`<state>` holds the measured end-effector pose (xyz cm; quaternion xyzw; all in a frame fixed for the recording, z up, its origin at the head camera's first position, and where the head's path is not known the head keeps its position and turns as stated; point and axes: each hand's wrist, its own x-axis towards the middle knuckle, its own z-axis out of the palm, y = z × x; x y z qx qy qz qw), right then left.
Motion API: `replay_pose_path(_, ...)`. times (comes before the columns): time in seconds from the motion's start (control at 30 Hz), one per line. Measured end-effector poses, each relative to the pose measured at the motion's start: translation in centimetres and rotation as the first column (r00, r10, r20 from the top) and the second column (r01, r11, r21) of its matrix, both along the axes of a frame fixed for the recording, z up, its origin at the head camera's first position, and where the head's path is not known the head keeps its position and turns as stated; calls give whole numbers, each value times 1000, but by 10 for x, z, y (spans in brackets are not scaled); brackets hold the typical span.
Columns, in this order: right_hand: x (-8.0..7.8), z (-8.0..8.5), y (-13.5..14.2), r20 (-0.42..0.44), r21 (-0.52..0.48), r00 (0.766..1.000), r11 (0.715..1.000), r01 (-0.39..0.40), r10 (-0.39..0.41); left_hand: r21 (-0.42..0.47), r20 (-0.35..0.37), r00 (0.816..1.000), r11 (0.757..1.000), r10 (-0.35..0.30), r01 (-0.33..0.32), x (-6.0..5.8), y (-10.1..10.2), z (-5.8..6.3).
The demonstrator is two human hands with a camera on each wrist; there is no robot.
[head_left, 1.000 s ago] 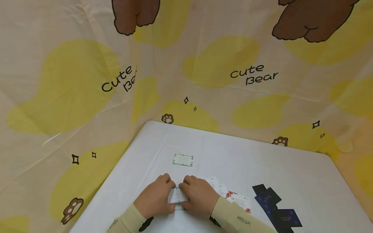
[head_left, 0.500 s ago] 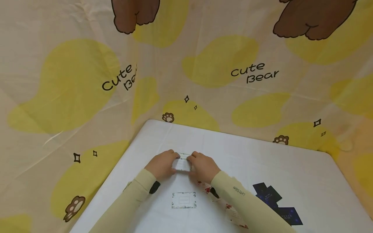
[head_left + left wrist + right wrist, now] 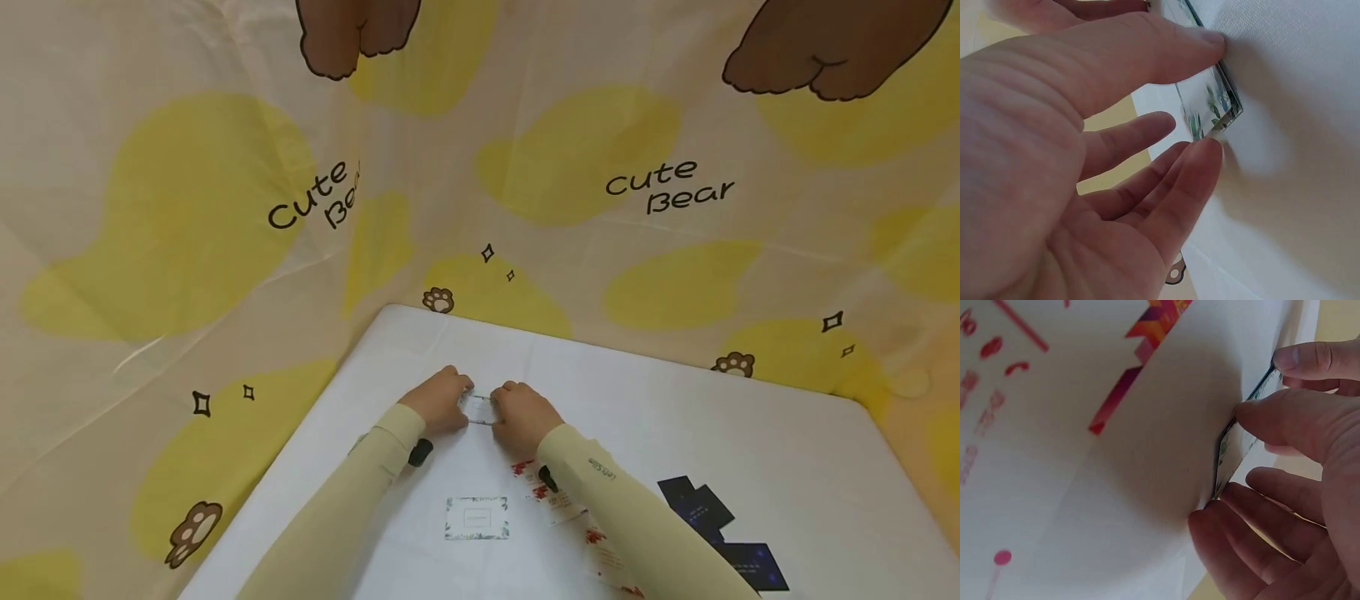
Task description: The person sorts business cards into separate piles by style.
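Note:
At the far part of the white table (image 3: 600,392), my left hand (image 3: 441,402) and right hand (image 3: 525,417) hold a thin stack of leaf-bordered cards (image 3: 480,408) by its two short sides. In the left wrist view the thumb presses the long edge of the cards (image 3: 1200,103) while fingertips touch a corner. The right wrist view shows the same sort of pinch on the opposite end of the cards (image 3: 1229,453). How many cards are in the stack I cannot tell. Nearer to me, a single leaf-bordered card (image 3: 476,518) lies flat.
White cards with red flowers (image 3: 558,506) lie in a spread, partly under my right forearm. Farther right are several overlapping dark blue cards (image 3: 753,565). A patterned cloth (image 3: 540,250) hangs behind the table's back edge.
Both hands have moved away from my body, carrying cards to where the far leaf-bordered card lay. The near card, earlier mostly covered, now lies uncovered.

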<state>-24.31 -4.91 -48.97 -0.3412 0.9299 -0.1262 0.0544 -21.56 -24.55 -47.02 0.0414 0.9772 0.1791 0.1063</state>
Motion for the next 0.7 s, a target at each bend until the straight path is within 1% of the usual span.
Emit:
replay_pose_path(0.17, -1, -2, -1, 10, -11, 1000, 1000, -21, 21, 34, 26, 1000, 999, 7, -8, -1, 1, -1)
replay_pose_path(0.27, 1, -3, -1, 1, -12, 1000, 1000, -20, 20, 24, 25, 1000, 1000, -3, 2, -1, 2, -2)
replay_pose_path(0.33, 3, -4, 0, -13, -8, 1000, 1000, -18, 18, 10, 8, 1000, 1000, -8, 8, 0, 3, -4)
replay_pose_path(0.4, 7, -3, 1, -33, 2, 999, 1000, -11, 11, -22, -21, 1000, 1000, -9, 9, 5, 3, -6)
replay_pose_path(0.47, 15, 1, 5, -52, 12, 999, 1000, -7, 8, -47, -52, 999, 999, -6, 4, 15, 5, -9)
replay_pose_path(0.53, 28, 5, 12, -57, 20, 998, 1000, -19, 20, -69, -76, 997, 998, -15, 10, 33, 7, -10)
replay_pose_path(0.6, 45, 9, 22, -53, 34, 997, 998, -61, 63, -72, -81, 996, 997, -41, 35, 57, 12, -8)
replay_pose_path(0.7, 77, 8, 36, -28, 46, 990, 990, -136, 138, -54, -61, 992, 992, -115, 111, 94, 19, 0)
